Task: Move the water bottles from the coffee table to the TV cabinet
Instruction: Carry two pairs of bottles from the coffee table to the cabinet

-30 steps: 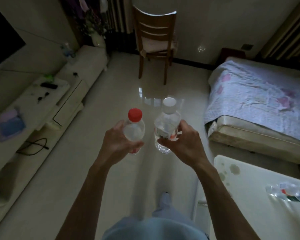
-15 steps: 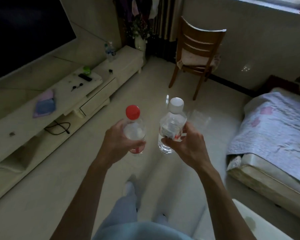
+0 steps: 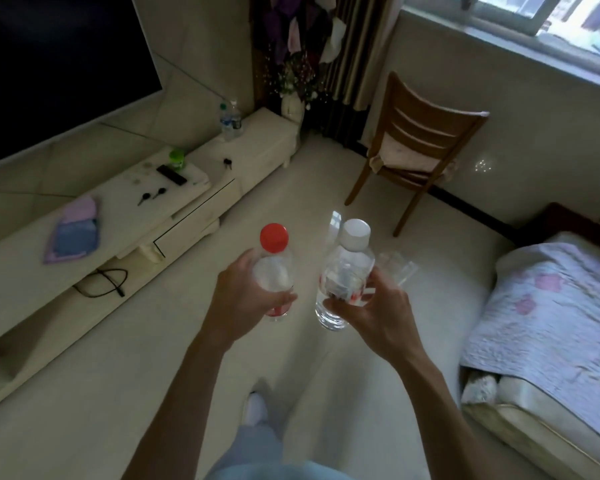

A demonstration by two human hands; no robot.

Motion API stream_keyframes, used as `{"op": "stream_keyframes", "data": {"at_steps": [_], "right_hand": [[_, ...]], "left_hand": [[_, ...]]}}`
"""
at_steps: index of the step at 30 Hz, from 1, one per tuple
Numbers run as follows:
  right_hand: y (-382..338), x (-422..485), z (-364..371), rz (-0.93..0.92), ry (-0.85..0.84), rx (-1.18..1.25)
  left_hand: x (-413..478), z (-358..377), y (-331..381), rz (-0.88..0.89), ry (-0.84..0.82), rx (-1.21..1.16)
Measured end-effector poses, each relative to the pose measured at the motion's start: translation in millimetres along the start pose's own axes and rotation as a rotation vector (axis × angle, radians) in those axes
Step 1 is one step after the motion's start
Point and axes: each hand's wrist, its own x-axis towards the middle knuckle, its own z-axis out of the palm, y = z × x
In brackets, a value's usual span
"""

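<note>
My left hand (image 3: 246,299) grips a clear water bottle with a red cap (image 3: 274,268), held upright over the floor. My right hand (image 3: 371,313) grips a second clear bottle with a white cap (image 3: 345,271), just to the right of the first. The long white TV cabinet (image 3: 125,220) runs along the left wall under a dark TV (image 3: 56,64). Two more bottles (image 3: 230,121) stand on the cabinet's far end. The coffee table is out of view.
On the cabinet lie a purple-blue cloth (image 3: 73,230), a remote (image 3: 171,174), keys (image 3: 151,196) and a green item (image 3: 177,158). A black cable (image 3: 104,287) lies on its lower ledge. A wooden chair (image 3: 420,150) stands ahead, a bed (image 3: 551,323) at right, a vase (image 3: 292,107) in the corner.
The view has swung left and upward: the TV cabinet and TV fill more of the left side, and the coffee table has left the frame. Both hands still hold their bottles.
</note>
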Motion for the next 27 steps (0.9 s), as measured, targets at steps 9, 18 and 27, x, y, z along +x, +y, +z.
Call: {"op": "stream_keyframes", "data": {"at_steps": [9, 18, 27], "right_hand": [[-24, 95, 17, 0.032, 0.063, 0.082], [1, 182, 12, 0.031, 0.014, 0.115], [47, 299, -37, -0.063, -0.074, 0.113]], "left_hand": [[93, -21, 8, -0.018, 0.03, -0.046], [169, -1, 28, -0.057, 0.055, -0.018], [258, 54, 92, -0.1, 0.174, -0.019]]}}
